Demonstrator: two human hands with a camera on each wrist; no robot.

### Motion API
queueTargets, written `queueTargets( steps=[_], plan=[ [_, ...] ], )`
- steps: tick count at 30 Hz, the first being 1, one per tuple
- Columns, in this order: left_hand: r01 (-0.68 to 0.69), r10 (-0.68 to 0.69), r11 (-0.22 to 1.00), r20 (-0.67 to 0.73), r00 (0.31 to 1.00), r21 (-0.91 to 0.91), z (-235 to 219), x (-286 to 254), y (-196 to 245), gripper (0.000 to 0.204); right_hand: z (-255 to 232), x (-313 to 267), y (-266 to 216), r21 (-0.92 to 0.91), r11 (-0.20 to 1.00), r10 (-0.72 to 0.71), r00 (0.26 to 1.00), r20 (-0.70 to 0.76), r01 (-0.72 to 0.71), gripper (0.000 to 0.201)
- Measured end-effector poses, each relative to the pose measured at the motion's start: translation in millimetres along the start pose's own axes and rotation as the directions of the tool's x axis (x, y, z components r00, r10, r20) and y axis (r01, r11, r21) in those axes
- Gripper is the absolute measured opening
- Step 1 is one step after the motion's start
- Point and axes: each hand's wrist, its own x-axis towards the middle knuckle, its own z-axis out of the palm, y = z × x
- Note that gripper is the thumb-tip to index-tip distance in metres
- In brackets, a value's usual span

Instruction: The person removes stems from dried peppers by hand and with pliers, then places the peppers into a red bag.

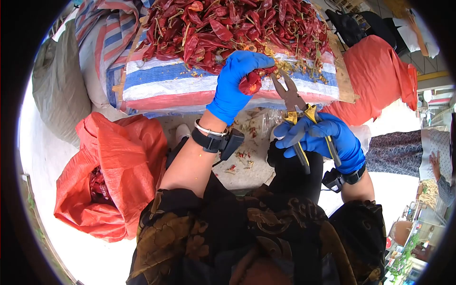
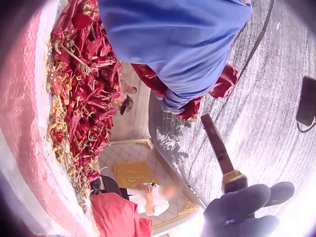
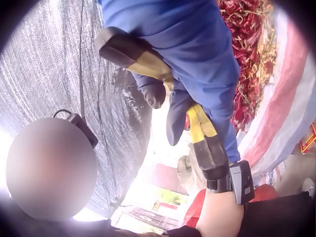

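Left hand (image 1: pixel 236 83) in blue glove had fingers curled tight round a bunch of dried red chillies (image 1: pixel 250 82), held just in front of the striped sack (image 1: pixel 190 85) edge. Right hand (image 1: pixel 323 137), also gloved, gripped the yellow-black handles of the pliers (image 1: pixel 297 107), fingers wrapped, jaws parted, tips just beside the bunch. Chilli pile (image 1: pixel 232 28) lay on top of the sack. Orange bag (image 1: pixel 114 175) sat left of the sack, well apart.

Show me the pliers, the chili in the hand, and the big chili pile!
pliers (image 1: pixel 290 97): head view, on the metal pivot.
held chili (image 1: pixel 250 83): head view, on its red skin.
chili pile (image 1: pixel 223 26): head view, mid heap.
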Motion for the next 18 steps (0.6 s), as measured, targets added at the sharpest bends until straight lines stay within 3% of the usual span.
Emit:
queueTargets(
  steps=[5,8,11,13,18],
  plan=[
    [-0.062,0.06,0.996,-0.029,0.998,-0.065,3,-1,-6,0.036,-3,-1,0,0.163,0.987,-0.006,0.999,0.054,-0.002,0.054],
    [-0.048,0.044,0.993,-0.042,0.998,-0.103,4,0,-2,0.036,-3,-2,2,0.177,0.984,0.036,0.999,-0.036,-0.029,0.061],
    [-0.03,0.027,0.992,-0.031,0.999,-0.12,5,0,-3,0.036,-14,-2,7,0.241,0.969,0.058,0.998,0.003,-0.057,0.06],
    [-0.031,0.028,0.99,-0.023,0.999,-0.137,5,0,-5,0.037,-20,0,10,0.335,0.938,0.031,0.986,0.165,-0.086,0.052],
    [-0.038,0.037,0.997,-0.015,0.999,-0.069,5,-2,-6,0.036,-17,3,14,0.431,0.896,0.039,0.987,0.159,-0.105,0.05]
  ],
)
